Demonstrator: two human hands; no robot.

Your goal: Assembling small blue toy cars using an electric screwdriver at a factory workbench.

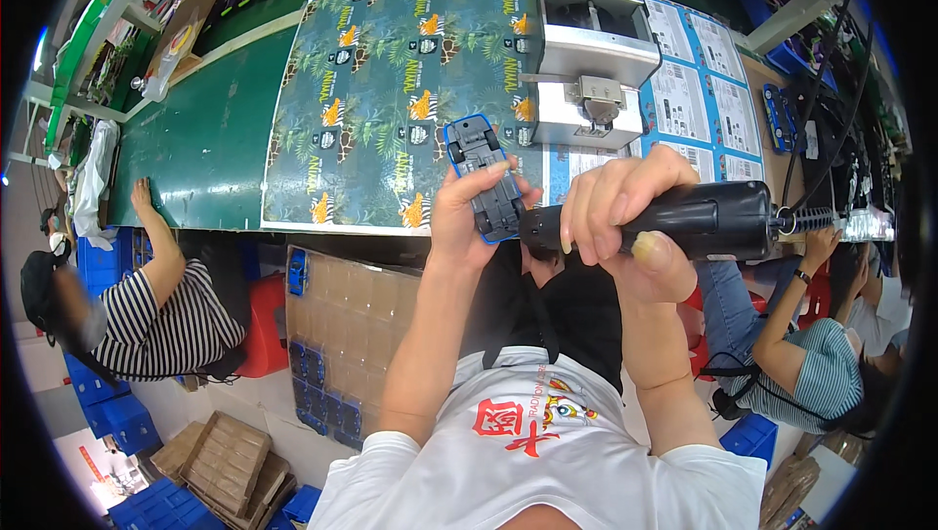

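My left hand (457, 212) grips a blue toy car (486, 173) by its sides, its black underside with wheels turned up. My right hand (630, 208) is wrapped round a black electric screwdriver (718, 220), held nearly level. The screwdriver's front end points left to the lower end of the car; whether its bit touches the car cannot be made out. A coiled cord (809, 220) runs from its back end to the right. Just beyond my hands, a silver metal screw feeder (599, 59) stands on the bench.
Animal-patterned sheets (386, 90) and blue-white printed sheets (684, 90) cover part of the green bench (200, 159). Another blue toy car (780, 118) lies at the right. A divided tray (366, 310) with several blue car parts is at lower left. Co-workers sit on both sides.
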